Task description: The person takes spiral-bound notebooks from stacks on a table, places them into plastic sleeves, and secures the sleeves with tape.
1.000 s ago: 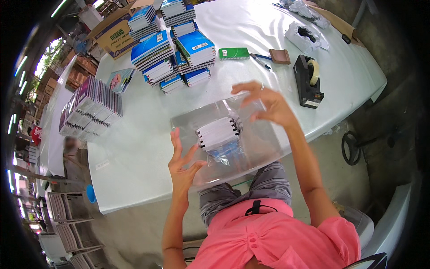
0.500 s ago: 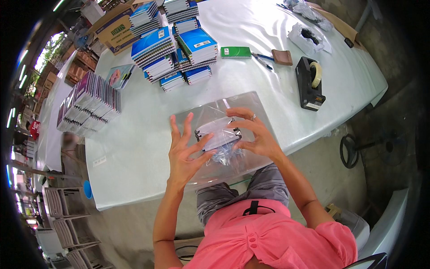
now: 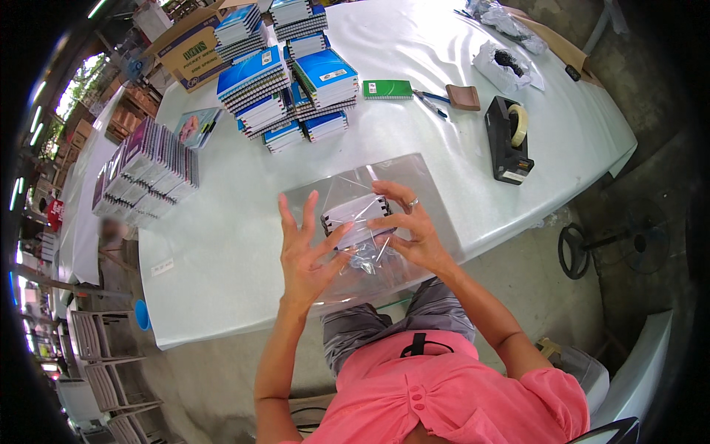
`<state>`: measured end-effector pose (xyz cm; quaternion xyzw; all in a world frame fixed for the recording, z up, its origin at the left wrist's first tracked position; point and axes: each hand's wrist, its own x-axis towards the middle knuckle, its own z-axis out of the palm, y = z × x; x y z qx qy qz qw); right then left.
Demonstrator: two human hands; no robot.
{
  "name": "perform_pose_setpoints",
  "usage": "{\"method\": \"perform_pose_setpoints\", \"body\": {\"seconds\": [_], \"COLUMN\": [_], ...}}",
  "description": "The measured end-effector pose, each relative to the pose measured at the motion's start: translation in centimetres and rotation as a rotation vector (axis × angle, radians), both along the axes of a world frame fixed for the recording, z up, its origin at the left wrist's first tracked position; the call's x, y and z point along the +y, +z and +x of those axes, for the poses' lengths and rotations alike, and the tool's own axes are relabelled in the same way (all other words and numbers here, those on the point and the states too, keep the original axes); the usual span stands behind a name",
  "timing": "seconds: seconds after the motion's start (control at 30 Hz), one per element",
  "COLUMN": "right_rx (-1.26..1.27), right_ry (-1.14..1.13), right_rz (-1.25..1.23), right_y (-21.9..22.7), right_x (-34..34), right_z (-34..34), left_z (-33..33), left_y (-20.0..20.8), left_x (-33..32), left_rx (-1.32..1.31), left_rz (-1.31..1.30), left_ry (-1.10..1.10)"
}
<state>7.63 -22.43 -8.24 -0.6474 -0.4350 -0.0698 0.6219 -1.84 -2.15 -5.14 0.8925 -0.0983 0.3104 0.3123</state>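
Note:
A bundle of small spiral notepads (image 3: 353, 217), with pale paper and black coils at its ends, sits inside clear plastic film in front of me. Beneath it lies a flat stack of clear plastic sheets (image 3: 423, 191) at the table's near edge. My left hand (image 3: 307, 255) grips the bundle's near left side through the film between thumb and forefinger, its other fingers spread upward. At the right end, my right hand (image 3: 416, 231), with a ring on it, has its fingers bent over the bundle and its thumb at the near side. Crumpled film (image 3: 367, 259) gathers between the thumbs.
Blue-covered spiral notebooks (image 3: 325, 74) are piled at the far side, beside a green notebook (image 3: 387, 89), pliers (image 3: 431, 102) and a brown block (image 3: 463, 98). A tape dispenser (image 3: 507, 140) stands right. Purple notebooks (image 3: 148, 172) are stacked left. A white plastic bag (image 3: 503, 66) lies far right.
My right hand has shifted slightly left and its fingers have closed in over the bundle's right end. The film looks drawn tighter over the notepads. My left hand has barely moved.

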Motion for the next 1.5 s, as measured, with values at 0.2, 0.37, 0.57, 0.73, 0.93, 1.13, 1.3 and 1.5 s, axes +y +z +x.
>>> {"method": "perform_pose_setpoints", "body": {"seconds": [0.2,0.37,0.57,0.73,0.93,1.13,1.3,1.5], "right_rx": [-0.058,0.065,0.096,0.326,1.022,0.855,0.103,-0.406], "right_ry": [0.008,0.046,0.018,0.045,0.331,0.411,0.373,0.025], "right_rz": [-0.087,-0.154,-0.247,-0.303,-0.305,-0.186,-0.61,-0.795], "right_y": [2.8,3.4,4.7,5.4,5.2,5.3,7.1,8.3], "right_x": [-0.1,0.0,1.0,1.3,1.7,1.7,0.3,-1.3], "right_z": [-0.1,0.4,2.3,3.8,5.6,5.0,5.4,0.7], "left_z": [0.3,0.6,2.0,3.6,5.6,5.8,6.2,5.2], "left_y": [1.9,2.3,2.2,2.7,2.9,3.0,4.4,6.8], "left_x": [0.3,0.1,0.8,0.6,3.2,3.7,3.7,3.6], "left_rx": [0.099,0.182,0.19,0.334,0.962,0.924,0.855,0.78], "left_rz": [0.174,0.072,-0.141,-0.502,-0.908,-0.72,-0.325,0.269], "left_ry": [0.005,-0.013,-0.048,-0.055,-0.378,-0.465,-0.571,-0.429]}}
